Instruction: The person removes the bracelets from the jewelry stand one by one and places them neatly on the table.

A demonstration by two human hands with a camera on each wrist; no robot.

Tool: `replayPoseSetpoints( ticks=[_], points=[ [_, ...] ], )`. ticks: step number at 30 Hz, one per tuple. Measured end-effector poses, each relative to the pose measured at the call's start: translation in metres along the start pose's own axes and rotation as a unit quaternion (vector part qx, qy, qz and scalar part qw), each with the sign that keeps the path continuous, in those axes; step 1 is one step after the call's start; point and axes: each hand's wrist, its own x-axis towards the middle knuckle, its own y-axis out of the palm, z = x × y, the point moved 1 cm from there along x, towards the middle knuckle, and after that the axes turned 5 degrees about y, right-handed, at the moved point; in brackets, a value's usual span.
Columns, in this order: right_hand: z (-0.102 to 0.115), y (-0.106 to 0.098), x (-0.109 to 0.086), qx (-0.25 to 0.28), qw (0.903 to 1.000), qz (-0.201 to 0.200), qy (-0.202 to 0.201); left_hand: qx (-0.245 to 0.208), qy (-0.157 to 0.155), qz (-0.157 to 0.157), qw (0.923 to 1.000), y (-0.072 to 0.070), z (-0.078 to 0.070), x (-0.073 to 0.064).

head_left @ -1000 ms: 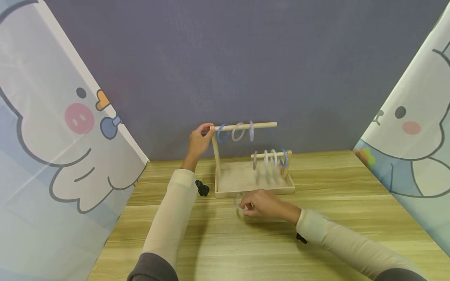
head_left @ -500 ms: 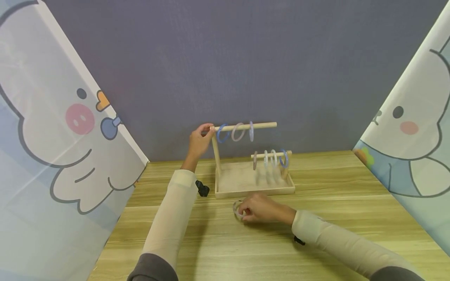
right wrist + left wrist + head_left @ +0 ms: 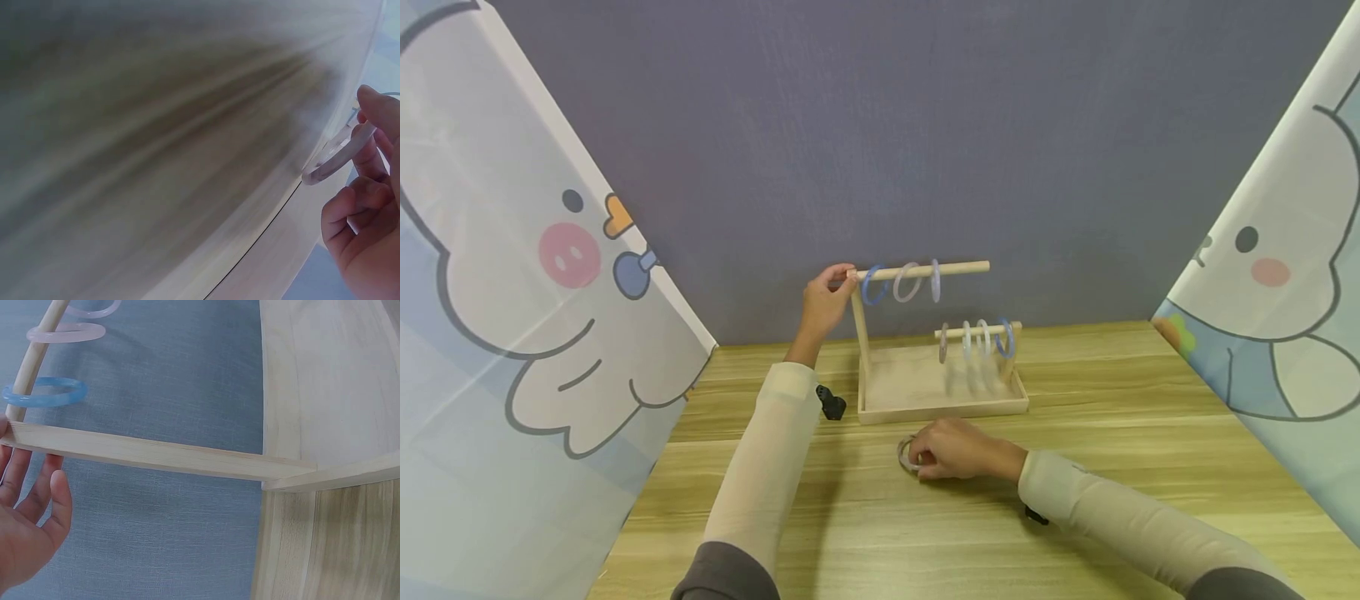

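My left hand [image 3: 823, 304] grips the top corner of a wooden bangle rack [image 3: 943, 412], where the tall post meets the upper rod. Along that rod hang a blue bangle [image 3: 47, 400], a pink bangle [image 3: 69, 337] and a lilac bangle [image 3: 936, 283]. The shorter, lower rod carries a brownish bangle [image 3: 943, 343], two whitish ones and a blue one [image 3: 1010, 340]. In front of the rack's base, my right hand [image 3: 957, 450] pinches a pale translucent bangle [image 3: 340, 161] between thumb and fingers, low over the table. Part of that bangle is hidden behind the fingers.
The rack's tray base stands on a wood-grain table [image 3: 880, 533], near a dark grey backdrop [image 3: 880, 150]. A small black object [image 3: 831, 403] shows beside the left sleeve and another [image 3: 1036, 517] under the right sleeve. Cartoon-printed panels flank both sides.
The right hand has come slightly toward the near side of the table with the bangle, which has tipped from upright to flatter. The left hand stays on the rack.
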Motion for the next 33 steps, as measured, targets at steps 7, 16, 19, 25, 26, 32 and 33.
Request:
replayPoseSetpoints(
  ticks=[7,16,19,25,26,32,33],
  points=[
    [-0.0003,0.0010,0.0016,0.002,0.9996,0.023,0.016,0.002,-0.005,0.003,1.0000,-0.0009,-0.0013,-0.0007],
    [-0.0020,0.0060,0.0024,0.030,0.9961,0.068,0.047,0.010,-0.004,0.007,0.9999,-0.0010,0.0004,0.0008],
    [-0.0025,0.0067,0.0025,0.035,0.9957,0.072,0.047,0.006,-0.002,0.006,1.0000,-0.0013,0.0003,0.0014],
    [-0.0046,0.0067,0.0029,0.049,0.9952,0.073,0.042,-0.001,0.001,0.008,1.0000,-0.0023,-0.0004,0.0022],
    [-0.0049,0.0067,0.0030,0.049,0.9951,0.074,0.043,-0.001,0.000,0.008,1.0000,-0.0022,-0.0005,0.0022],
    [-0.0061,0.0087,0.0032,0.056,0.9944,0.079,0.043,-0.001,-0.009,0.008,0.9999,-0.0017,-0.0011,0.0012],
    [-0.0062,0.0092,0.0031,0.057,0.9946,0.077,0.041,0.000,-0.010,0.007,0.9999,-0.0016,-0.0011,0.0011]
  ],
)
